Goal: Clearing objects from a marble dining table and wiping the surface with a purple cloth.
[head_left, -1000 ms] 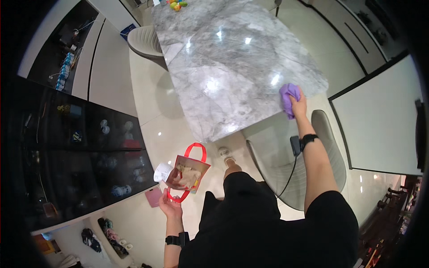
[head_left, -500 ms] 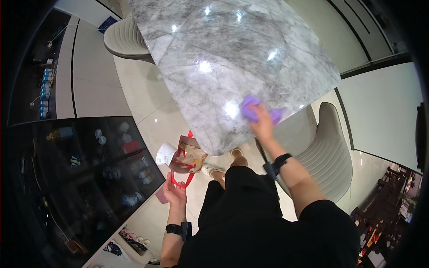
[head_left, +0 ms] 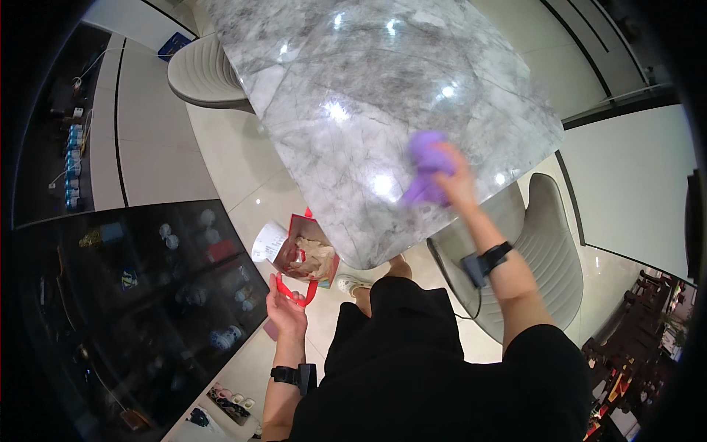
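Note:
My right hand (head_left: 458, 179) is closed on a crumpled purple cloth (head_left: 428, 158) over the right side of the grey marble table (head_left: 368, 81); both are smeared by motion. Beside the table's near corner hangs a paper bag (head_left: 329, 237), its red ribbon handle (head_left: 312, 293) hooked in the fingers of my left hand (head_left: 286, 313). Crumpled brown paper (head_left: 315, 259) and a small red item fill the bag. A white label or paper piece (head_left: 269, 241) sticks out at the bag's left side.
A grey padded chair (head_left: 552, 250) stands close by my right arm, partly under the table. Another chair (head_left: 206, 74) is at the far left edge. A dark glass-topped display cabinet (head_left: 147, 295) fills the left side. My shoe (head_left: 352, 284) is beside the bag.
My right hand has moved right and slightly away with the cloth, which has bunched differently. The bag has tilted a little, its opening now facing up more, still hanging from my left hand.

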{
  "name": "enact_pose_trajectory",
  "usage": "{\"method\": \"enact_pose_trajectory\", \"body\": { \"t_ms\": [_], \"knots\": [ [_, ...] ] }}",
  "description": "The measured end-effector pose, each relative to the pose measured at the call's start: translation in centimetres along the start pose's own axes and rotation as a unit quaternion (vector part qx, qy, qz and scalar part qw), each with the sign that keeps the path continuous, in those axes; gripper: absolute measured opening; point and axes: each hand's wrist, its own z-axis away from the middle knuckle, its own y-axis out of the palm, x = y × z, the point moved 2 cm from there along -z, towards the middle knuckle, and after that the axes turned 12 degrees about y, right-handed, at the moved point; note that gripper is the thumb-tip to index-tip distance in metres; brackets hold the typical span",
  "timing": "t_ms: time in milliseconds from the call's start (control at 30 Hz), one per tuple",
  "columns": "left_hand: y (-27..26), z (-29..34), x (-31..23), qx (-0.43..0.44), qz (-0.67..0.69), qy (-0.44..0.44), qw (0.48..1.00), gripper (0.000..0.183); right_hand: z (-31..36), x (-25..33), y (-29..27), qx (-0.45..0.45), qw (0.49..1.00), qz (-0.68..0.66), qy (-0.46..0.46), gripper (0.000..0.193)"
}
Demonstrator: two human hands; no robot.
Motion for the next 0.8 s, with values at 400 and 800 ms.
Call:
{"method": "enact_pose_trajectory", "body": {
  "t_ms": [400,800],
  "knots": [
    [1.6,-1.7,-0.5,0.008,-0.015,0.006,1.0,0.065,-4.5,0.5,6.0,-0.036,0.991,0.121,0.046,0.056],
    [3.6,-6.5,-2.7,0.031,-0.014,0.013,0.999,0.055,7.0,6.9,20.1,0.339,0.938,-0.066,-0.032,0.057]
  ]
}}
